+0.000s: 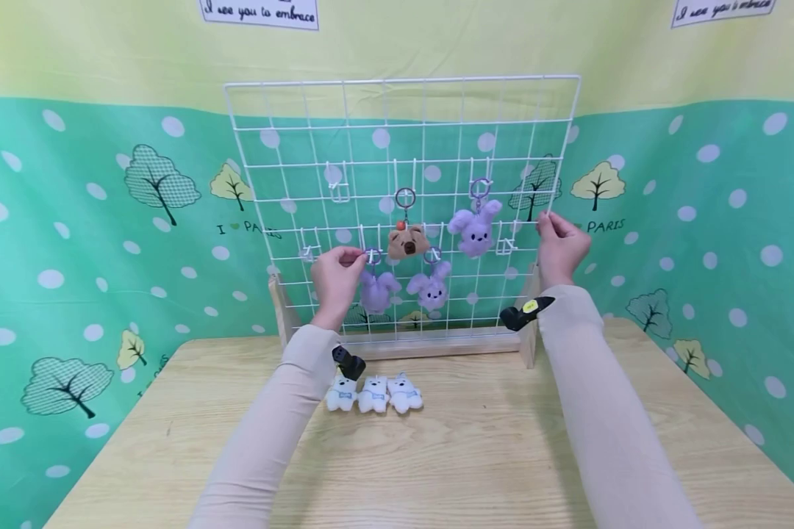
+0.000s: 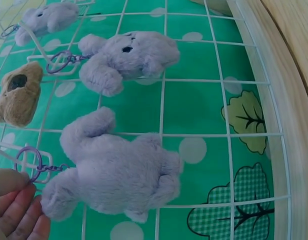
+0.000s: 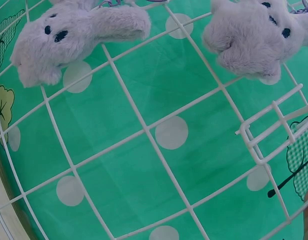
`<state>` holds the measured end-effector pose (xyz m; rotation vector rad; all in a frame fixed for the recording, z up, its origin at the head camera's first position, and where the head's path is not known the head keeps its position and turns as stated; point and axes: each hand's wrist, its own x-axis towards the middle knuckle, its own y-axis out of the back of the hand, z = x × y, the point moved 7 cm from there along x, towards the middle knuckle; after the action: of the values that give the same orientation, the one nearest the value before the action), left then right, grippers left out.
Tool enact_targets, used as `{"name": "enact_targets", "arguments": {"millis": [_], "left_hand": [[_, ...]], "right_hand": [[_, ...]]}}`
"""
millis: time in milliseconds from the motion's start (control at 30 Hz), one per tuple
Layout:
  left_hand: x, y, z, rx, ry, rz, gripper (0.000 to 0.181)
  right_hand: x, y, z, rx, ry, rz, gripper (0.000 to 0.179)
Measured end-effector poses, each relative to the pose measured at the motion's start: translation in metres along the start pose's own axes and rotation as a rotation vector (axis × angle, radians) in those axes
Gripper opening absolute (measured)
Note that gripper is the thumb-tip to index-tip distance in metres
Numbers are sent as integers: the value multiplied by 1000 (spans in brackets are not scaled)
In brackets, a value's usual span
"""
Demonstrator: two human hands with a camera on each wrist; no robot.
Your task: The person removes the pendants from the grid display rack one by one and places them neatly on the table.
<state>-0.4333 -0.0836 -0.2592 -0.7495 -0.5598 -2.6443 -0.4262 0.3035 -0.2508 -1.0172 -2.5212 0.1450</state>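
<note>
My left hand pinches the purple key ring of a plush bunny keychain, whose back faces out. That ring hangs at a hook on a white wire grid rack. My right hand grips the rack's right edge, thumb and fingertips pinched at the wire; its wrist view catches just a sliver of it. Beside the pinched keychain hangs a second purple bunny. A third bunny hangs higher on the right. Between them is a brown plush bear head keychain.
Three white plush bears lie in a row on the wooden table, before the rack's wooden base. Other hooks, such as the upper left hook and right hook, hold nothing. A green patterned cloth hangs behind.
</note>
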Motion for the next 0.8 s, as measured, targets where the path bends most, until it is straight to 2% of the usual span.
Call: {"name": "enact_targets", "arguments": {"millis": [200,533,800], "left_hand": [[0,2,2,-18,-17,-11,12],[-5,11,11,-56,-69,-4,11],[-11,21,19,-90,-86,-5,9]], "right_hand": [[-1,-1,-3,14,10,3,31],[0,-2,-2,6,4,-2,31],[-2,0,-2,-7,-8,-9,32]]}}
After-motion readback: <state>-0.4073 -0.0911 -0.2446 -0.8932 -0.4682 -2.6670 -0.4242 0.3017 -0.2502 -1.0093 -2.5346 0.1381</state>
